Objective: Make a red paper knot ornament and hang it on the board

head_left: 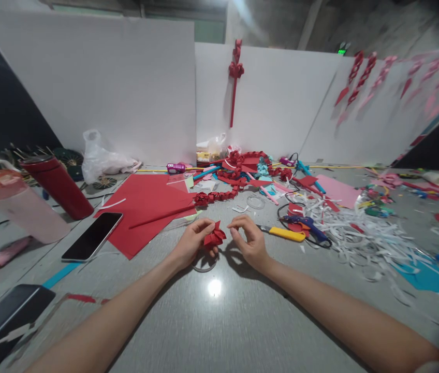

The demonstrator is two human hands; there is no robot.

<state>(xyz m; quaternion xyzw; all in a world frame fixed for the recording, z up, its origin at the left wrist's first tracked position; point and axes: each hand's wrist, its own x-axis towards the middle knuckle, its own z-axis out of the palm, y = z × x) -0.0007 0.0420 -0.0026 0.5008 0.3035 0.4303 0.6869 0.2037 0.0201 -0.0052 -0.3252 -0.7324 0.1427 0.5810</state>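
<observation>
My left hand [196, 239] is closed around a small red folded-paper flower [215, 235], its pointed petals facing right. Just right of the flower is my right hand [251, 241], apart from it, with thumb and forefinger drawn together in a pinch. Whether anything thin is between those fingertips I cannot make out. Partly behind my left hand, a clear ring-shaped roll [204, 268] lies on the grey table [219, 321]. A yellow utility knife [286, 234] rests beyond my right hand, next to a blue glue gun [308, 228].
Red paper sheets [145, 202], a phone [93, 235], a red tumbler [58, 186] and a pink cup [17, 202] are on the left. A red paper chain [219, 196] lies ahead. White paper strips [344, 233] pile up at right. White panels [126, 88] stand behind.
</observation>
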